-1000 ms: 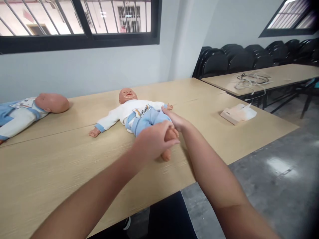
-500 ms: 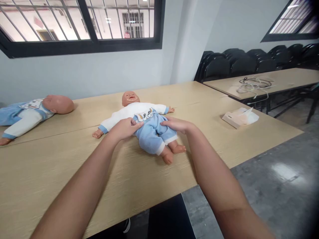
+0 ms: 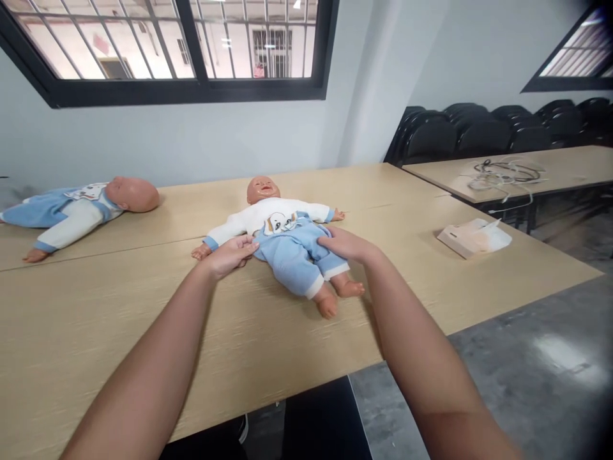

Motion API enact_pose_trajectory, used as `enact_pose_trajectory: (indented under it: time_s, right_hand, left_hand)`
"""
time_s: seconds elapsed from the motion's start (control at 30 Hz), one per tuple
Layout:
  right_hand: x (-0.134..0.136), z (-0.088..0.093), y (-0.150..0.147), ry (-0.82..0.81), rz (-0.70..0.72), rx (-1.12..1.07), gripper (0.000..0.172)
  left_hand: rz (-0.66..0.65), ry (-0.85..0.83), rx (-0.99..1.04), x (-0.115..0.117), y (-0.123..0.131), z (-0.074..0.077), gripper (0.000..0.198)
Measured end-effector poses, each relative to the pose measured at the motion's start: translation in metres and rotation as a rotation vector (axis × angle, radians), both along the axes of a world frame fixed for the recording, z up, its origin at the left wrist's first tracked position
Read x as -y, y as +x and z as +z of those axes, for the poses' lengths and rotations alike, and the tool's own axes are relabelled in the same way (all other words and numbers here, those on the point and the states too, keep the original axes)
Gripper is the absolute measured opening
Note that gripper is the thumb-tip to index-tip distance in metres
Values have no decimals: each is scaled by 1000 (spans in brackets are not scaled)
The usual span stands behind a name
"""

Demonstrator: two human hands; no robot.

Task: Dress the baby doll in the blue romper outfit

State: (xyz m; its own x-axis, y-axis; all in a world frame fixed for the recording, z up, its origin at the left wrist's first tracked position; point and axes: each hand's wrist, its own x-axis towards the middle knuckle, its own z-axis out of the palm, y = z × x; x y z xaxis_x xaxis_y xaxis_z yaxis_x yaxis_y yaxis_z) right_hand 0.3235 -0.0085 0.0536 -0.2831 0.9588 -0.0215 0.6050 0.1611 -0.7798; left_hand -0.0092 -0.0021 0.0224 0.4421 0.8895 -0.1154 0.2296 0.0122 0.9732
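Note:
A baby doll (image 3: 280, 230) in a white top and light blue overalls lies on its back on the wooden table (image 3: 119, 306), head toward the wall, bare feet toward me. My left hand (image 3: 230, 254) grips the doll's side at the waist, fingers curled on the blue cloth. On the doll's other hip my right hand (image 3: 345, 244) closes its fingers over the overalls. Both legs of the doll rest flat on the table.
A second doll (image 3: 86, 207) in blue and white lies at the far left of the table. A tissue pack (image 3: 474, 236) sits at the right. Another table (image 3: 527, 169) with tangled cables (image 3: 502, 174) and stacked black chairs (image 3: 479, 131) stand at the back right.
My left hand let go of the doll's foot and moved up to its waist. The doll's legs came down flat. The camera view shifted slightly left.

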Motion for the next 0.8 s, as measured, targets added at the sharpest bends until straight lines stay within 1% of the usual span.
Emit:
enact_pose_trajectory:
  time_s: [0.07, 0.1, 0.17, 0.2, 0.27, 0.3, 0.33, 0.37, 0.4, 0.43, 0.5, 0.57, 0.6, 0.67, 0.73, 0.8]
  right_hand:
    - [2, 1, -4, 29, -11, 43, 31]
    - [4, 3, -6, 52, -41, 77, 31]
    - [13, 5, -11, 156, -166, 177, 36]
    - [20, 6, -14, 253, -243, 228, 38]
    - [42, 5, -22, 523, -342, 265, 38]
    - [57, 3, -26, 665, -338, 245, 35]
    - [72, -1, -31, 787, -301, 205, 31]
    - [89, -7, -35, 870, -246, 164, 28]
    - [106, -15, -40, 915, -176, 145, 26]
    - [121, -23, -44, 925, -130, 151, 26]
    - [146, -40, -50, 848, -89, 226, 35]
    - [161, -53, -54, 746, -113, 311, 46]
    - [164, -57, -56, 700, -135, 339, 49]
    - [166, -59, -57, 602, -171, 358, 53]
    - [164, -58, -58, 498, -195, 350, 56]
    - [161, -54, -58, 423, -224, 326, 57]
  left_hand:
    - [-82, 30, -57, 5, -2, -2, 45]
    - [-132, 56, -91, 8, -1, -3, 45]
    - [-196, 114, -134, 14, 0, -4, 43]
    - [-189, 137, -126, 16, 2, -6, 43]
    - [-109, 169, -39, 18, 5, -12, 44]
    - [-60, 179, 23, 18, 6, -16, 45]
    - [-18, 189, 82, 17, 7, -19, 46]
    - [13, 202, 128, 16, 8, -22, 47]
    - [31, 215, 162, 14, 10, -25, 48]
    - [40, 227, 186, 13, 10, -27, 48]
    - [47, 245, 214, 11, 12, -30, 48]
    - [54, 261, 227, 8, 13, -31, 47]
    - [66, 273, 232, 7, 14, -31, 46]
    - [109, 311, 245, 5, 17, -31, 45]
    - [146, 347, 251, 3, 19, -30, 43]
    - [134, 362, 235, 4, 21, -28, 42]
